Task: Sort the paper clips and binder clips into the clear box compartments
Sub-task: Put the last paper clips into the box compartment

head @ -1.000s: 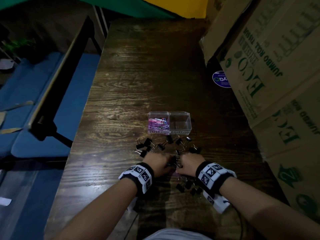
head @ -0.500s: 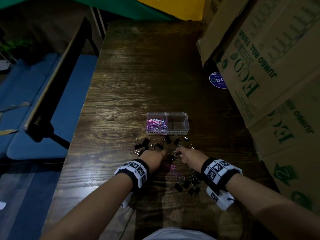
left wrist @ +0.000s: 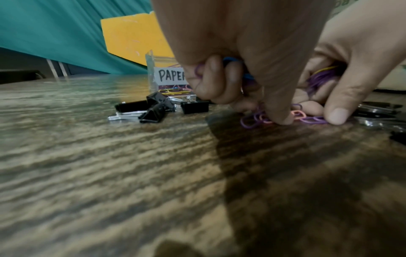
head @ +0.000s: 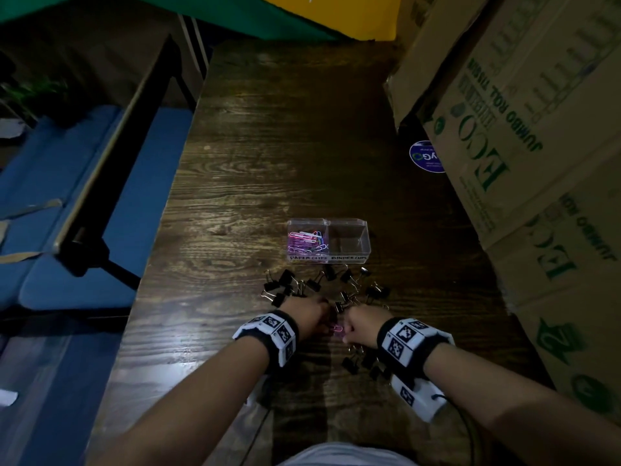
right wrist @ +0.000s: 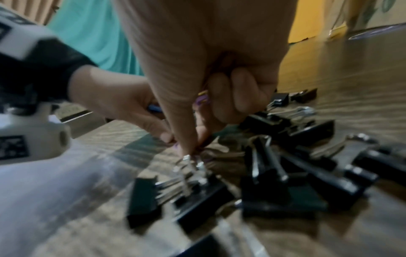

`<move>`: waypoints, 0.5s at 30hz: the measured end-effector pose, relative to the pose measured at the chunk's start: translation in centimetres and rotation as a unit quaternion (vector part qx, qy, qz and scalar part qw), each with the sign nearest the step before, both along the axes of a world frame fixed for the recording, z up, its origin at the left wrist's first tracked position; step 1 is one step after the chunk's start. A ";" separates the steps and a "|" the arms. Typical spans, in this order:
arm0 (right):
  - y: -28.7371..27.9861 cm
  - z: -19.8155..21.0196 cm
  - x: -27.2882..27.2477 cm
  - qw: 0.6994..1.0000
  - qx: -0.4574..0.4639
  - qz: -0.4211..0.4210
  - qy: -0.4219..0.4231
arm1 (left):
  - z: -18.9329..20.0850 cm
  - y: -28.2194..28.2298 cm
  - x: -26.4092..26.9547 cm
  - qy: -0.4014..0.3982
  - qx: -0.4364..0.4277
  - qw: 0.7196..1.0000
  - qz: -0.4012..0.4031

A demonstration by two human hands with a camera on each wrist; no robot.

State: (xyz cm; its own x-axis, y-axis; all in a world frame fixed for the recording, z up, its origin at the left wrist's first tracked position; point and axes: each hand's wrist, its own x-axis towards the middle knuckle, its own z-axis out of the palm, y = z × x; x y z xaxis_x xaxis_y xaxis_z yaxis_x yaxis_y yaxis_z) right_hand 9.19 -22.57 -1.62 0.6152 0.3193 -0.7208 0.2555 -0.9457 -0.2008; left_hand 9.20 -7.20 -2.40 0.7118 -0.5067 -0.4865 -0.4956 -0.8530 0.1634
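Both hands low on the dark wooden table [head: 268, 156], close together, just in front of the clear box [head: 328, 241]. Left hand [head: 307, 317]: fingers curled around a small bunch of coloured paper clips [left wrist: 228, 60], thumb tip pressed down on the loose pink and purple paper clips [left wrist: 296, 115] lying on the wood. Right hand [head: 361, 326]: also curled, holding purple and yellow paper clips [left wrist: 320, 76] in the palm, thumb tip touching the same loose clips. Left compartment of the box, labelled "PAPER CLIPS", already filled with coloured paper clips [head: 307, 240]; right compartment, labelled for binder clips, with nothing visible inside. Black binder clips [head: 285, 287] scattered between box and hands, some more [head: 361, 361] near the right wrist. Cardboard cartons [head: 524, 129] standing along the right edge of the table.
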 end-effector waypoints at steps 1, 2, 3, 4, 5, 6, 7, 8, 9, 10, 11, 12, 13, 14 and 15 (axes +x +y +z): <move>-0.1 0.0 0.1 1.000 0.005 0.000 0.006 | 0.1 0.0 -0.1 -0.008 0.004 1.000 -0.002; -0.3 -0.1 0.1 1.000 0.008 -0.002 0.009 | 0.1 0.0 -0.3 -0.014 0.007 1.000 -0.004; -0.5 -0.1 0.2 1.000 0.010 -0.004 0.011 | 0.1 0.0 -0.4 -0.017 0.009 1.000 -0.004; -0.7 -0.1 0.2 1.000 0.012 -0.006 0.011 | 0.1 -0.1 -0.5 -0.019 0.013 1.000 -0.003; -0.8 0.0 0.3 1.000 0.011 -0.005 0.011 | 0.1 -0.1 -0.7 -0.019 0.020 1.000 0.002; -0.9 0.2 0.3 1.000 0.008 -0.002 0.012 | 0.1 -0.1 -0.8 -0.017 0.025 1.000 0.006; -1.0 0.4 0.3 1.000 0.003 0.002 0.014 | 0.2 -0.1 -1.0 -0.014 0.031 0.999 0.009; -1.2 0.7 0.4 1.000 0.002 0.006 0.017 | 0.2 -0.2 -1.1 -0.015 0.039 0.999 0.007; -1.4 1.0 0.5 1.000 0.008 0.003 0.016 | 0.3 -0.2 -1.2 -0.016 0.048 0.999 0.002; -1.8 1.3 0.7 1.000 0.021 -0.010 0.012 | 0.2 -0.1 -1.4 -0.020 0.051 0.998 -0.005; -2.2 1.7 0.9 0.999 0.038 -0.029 0.006 | 0.1 -0.1 -1.5 -0.021 0.050 0.998 -0.009; -2.7 2.1 1.2 0.997 0.055 -0.047 -0.003 | 0.1 0.0 -1.6 -0.023 0.051 0.998 -0.007; -3.2 2.4 1.4 0.996 0.069 -0.060 -0.011 | 0.1 0.1 -1.7 -0.022 0.055 0.998 -0.002; -3.6 2.7 1.5 0.994 0.076 -0.072 -0.017 | 0.0 0.2 -1.8 -0.024 0.056 0.998 0.004; -3.8 3.0 1.6 0.993 0.083 -0.084 -0.021 | 0.0 0.4 -1.8 -0.023 0.057 0.998 0.011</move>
State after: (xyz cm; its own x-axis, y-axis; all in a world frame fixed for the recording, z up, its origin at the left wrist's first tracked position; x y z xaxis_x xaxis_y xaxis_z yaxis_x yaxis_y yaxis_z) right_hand 10.83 -26.39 1.35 0.6988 0.3215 -0.6390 0.1087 -0.9306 -0.3495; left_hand 7.36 -6.85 -2.38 0.7449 -0.4343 -0.5065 -0.4813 -0.8755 0.0429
